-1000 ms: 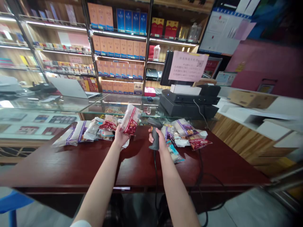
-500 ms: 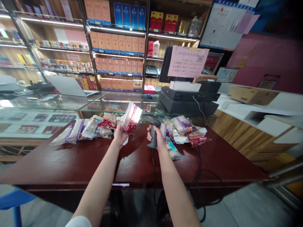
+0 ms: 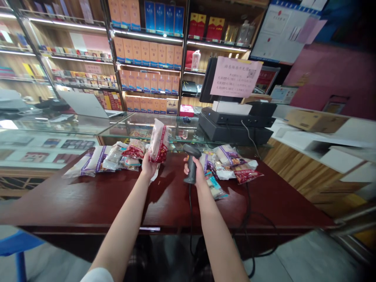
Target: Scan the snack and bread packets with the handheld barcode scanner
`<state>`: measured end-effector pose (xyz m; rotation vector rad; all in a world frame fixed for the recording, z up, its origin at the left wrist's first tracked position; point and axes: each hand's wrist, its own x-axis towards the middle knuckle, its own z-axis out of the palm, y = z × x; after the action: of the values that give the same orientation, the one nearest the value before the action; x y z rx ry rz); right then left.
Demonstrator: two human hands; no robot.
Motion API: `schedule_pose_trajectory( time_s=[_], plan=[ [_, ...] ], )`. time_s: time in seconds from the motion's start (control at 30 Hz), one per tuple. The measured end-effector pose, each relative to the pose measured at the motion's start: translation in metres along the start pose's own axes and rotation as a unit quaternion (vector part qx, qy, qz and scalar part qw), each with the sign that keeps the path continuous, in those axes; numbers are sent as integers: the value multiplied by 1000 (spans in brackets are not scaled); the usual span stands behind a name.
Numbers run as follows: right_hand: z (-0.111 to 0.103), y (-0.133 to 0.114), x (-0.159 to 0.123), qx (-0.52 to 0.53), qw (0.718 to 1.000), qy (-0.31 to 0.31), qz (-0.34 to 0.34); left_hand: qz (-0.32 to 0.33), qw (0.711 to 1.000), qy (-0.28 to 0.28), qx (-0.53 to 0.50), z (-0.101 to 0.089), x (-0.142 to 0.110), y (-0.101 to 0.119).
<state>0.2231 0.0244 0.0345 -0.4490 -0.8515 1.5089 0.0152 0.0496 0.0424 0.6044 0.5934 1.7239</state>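
Note:
My left hand (image 3: 148, 167) grips a clear snack bag with red print (image 3: 159, 141) and holds it upright above the dark red table (image 3: 88, 203). My right hand (image 3: 197, 173) is wrapped round the handle of a grey barcode scanner (image 3: 191, 164), whose head points left toward the bag. The scanner's black cable (image 3: 190, 219) drops over the table's front edge. A pile of snack packets (image 3: 105, 158) lies left of my left hand, and another pile (image 3: 229, 164) lies right of the scanner.
A glass display counter (image 3: 88, 127) runs behind the table with a laptop (image 3: 85, 105) on it. A black cash register with a pink notice (image 3: 235, 117) stands at the back right. Shelves of boxed goods (image 3: 147, 55) fill the wall. A blue stool (image 3: 17, 246) sits low left.
My left hand has turned the snack bag more upright and edge-on toward the scanner. The right hand with the scanner has barely moved.

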Motion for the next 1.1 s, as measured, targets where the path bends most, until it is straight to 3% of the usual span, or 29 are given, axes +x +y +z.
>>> schedule_pose_trajectory(
  time_s=[0.1, 0.2, 0.27, 0.33, 0.43, 0.53, 0.67, 0.83, 0.97, 1.1],
  plan=[
    [-3, 1, 2, 5, 1000, 13, -2, 181, 974, 3, 136, 4, -6, 7],
    [-6, 2, 3, -3, 1000, 12, 3, 344, 872, 48, 344, 0, -7, 14],
    [-8, 3, 4, -8, 1000, 10, 7, 374, 791, 107, 473, -5, -5, 16],
    [-10, 4, 5, -9, 1000, 7, 7, 355, 729, 153, 565, -10, -4, 16],
    [-13, 6, 5, -11, 1000, 1, 6, 331, 681, 174, 630, -13, -3, 11],
    [-14, 6, 5, -17, 1000, 0, 4, 329, 684, 162, 631, -14, -2, 7],
    [-12, 7, 5, -24, 1000, 5, 5, 304, 732, 126, 597, -18, -1, 2],
    [-7, 6, 3, -24, 1000, 16, 11, 319, 764, 63, 557, -16, -6, 2],
    [-5, 4, 1, -33, 999, 20, 7, 257, 806, 30, 532, -14, -8, 0],
    [-7, 5, 2, -43, 999, 14, 3, 259, 793, 18, 551, -17, -5, -1]
  ],
)
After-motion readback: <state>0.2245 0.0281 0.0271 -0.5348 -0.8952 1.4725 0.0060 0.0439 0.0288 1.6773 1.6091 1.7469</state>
